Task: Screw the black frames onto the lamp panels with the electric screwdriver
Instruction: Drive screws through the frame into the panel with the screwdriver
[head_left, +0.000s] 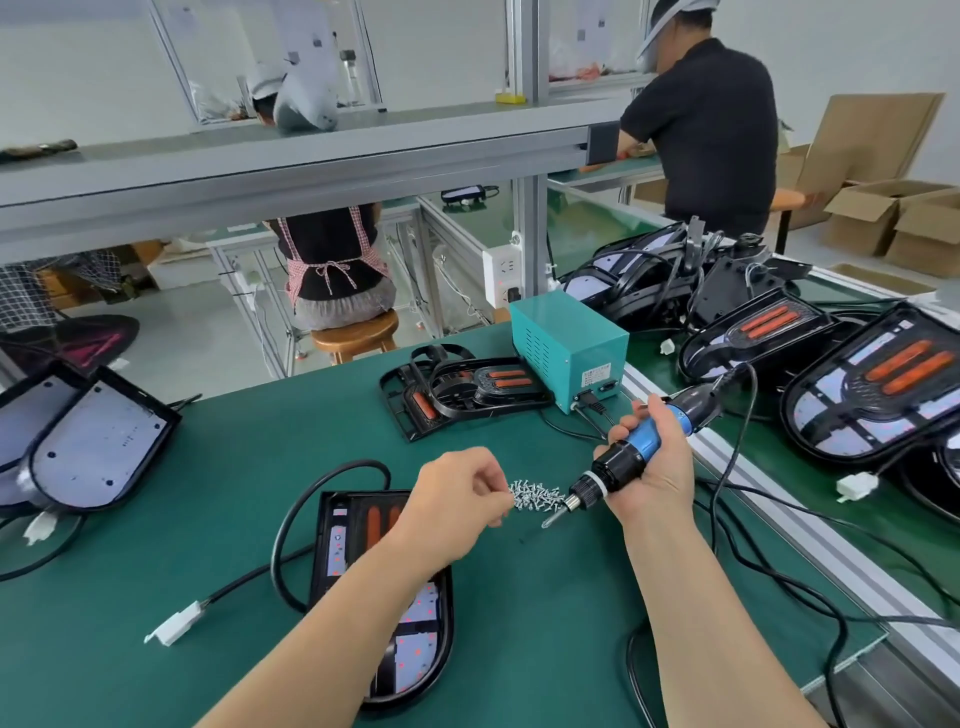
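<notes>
Many screws (537, 496) sit heaped within reach; our left hand (457, 493) pinches some. Our right hand (652, 462) grips the electric screwdriver (617, 464), bit tilted there for loading.

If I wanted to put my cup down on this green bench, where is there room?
Bare mat lies between the left panels and the frame stack, and in the near left corner below the white connector. Crowded: around the screw pile, and the right side, heaped with lamps.
</notes>
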